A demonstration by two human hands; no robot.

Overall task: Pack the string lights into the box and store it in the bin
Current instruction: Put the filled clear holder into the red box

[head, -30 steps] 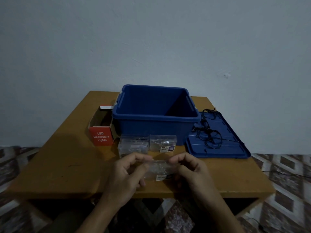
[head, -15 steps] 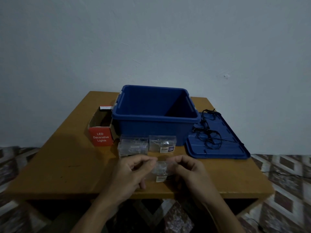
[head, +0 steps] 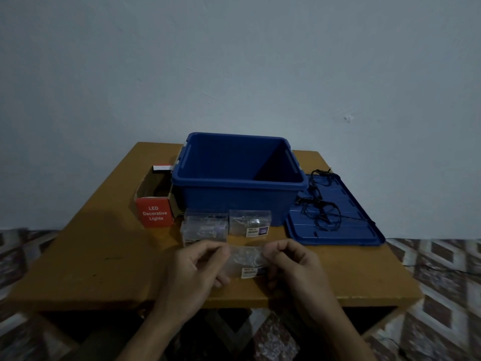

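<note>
Between left hand (head: pixel 194 269) and right hand (head: pixel 294 267), pinched clear packet (head: pixel 247 259).

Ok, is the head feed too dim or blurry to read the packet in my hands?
Head view: dim and bluish overall, no glare; the packet pinched between the left hand and right hand is soft, its label unreadable; the box lettering reads clearly; the bin has its right inner wall in deep shadow; the floor smears toward the frame edges.
</note>
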